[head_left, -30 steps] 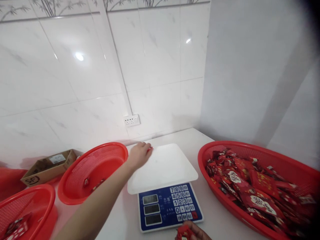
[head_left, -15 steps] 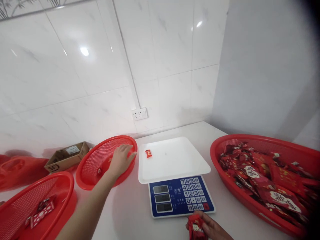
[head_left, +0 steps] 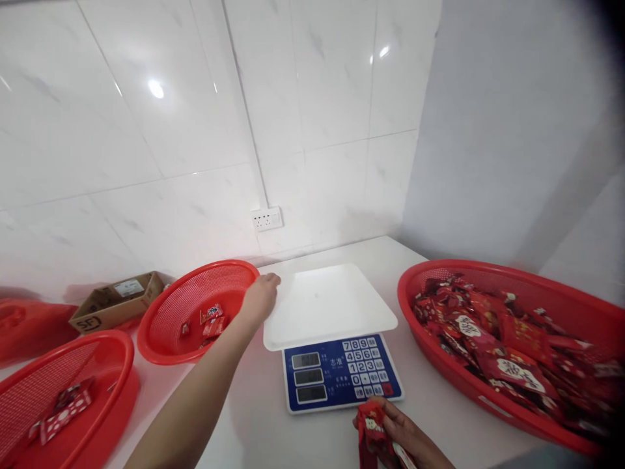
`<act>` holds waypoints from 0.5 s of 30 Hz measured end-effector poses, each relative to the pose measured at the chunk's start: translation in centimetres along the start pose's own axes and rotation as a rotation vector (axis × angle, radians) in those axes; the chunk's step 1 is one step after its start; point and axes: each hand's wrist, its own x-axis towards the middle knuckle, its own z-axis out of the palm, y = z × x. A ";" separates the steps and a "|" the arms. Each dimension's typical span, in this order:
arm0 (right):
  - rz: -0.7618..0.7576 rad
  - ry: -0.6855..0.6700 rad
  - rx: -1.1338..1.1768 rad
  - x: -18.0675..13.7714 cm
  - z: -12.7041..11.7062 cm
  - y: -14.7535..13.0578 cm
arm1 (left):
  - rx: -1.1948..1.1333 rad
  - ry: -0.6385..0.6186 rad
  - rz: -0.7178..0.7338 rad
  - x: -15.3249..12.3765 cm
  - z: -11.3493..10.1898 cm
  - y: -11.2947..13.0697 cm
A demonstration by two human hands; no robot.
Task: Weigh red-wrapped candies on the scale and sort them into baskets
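Observation:
My left hand (head_left: 262, 294) is at the left edge of the scale's white pan (head_left: 327, 303), its fingers curled closed. The small red wrapped candy that lay there no longer shows on the pan, and the closed fingers hide what they hold. In front of the scale's blue keypad panel (head_left: 344, 372), my right hand (head_left: 407, 433) grips a red candy bag (head_left: 374, 426) with a cartoon print. Left of the scale stands a round red basket (head_left: 180, 326) with several small wrapped candies (head_left: 213, 320) in it.
On the right a large red basket (head_left: 439, 355) is heaped with red packets (head_left: 493, 339). At the lower left another red basket (head_left: 124, 378) holds a dotted packet (head_left: 64, 417). Behind it are a cardboard box (head_left: 117, 303) and a red bag (head_left: 34, 331). A socket (head_left: 267, 219) is on the wall.
My left hand has moved right, from over the round basket to the pan's edge, and closed. The candy on the pan has gone from sight. My right hand still holds the bag.

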 end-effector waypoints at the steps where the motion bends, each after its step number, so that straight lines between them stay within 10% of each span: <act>1: -0.002 -0.017 0.001 0.0 0.0 0.1 | -0.011 0.073 -0.042 -0.7 -0.8 -0.6; 8: -0.153 0.065 -0.002 0.5 1.8 -0.6 | -0.223 0.333 -0.172 -10.7 0.3 1.1; 15: -0.284 -0.081 -0.117 1.6 7.6 -5.0 | -1.572 -0.257 -0.191 -15.3 4.6 9.0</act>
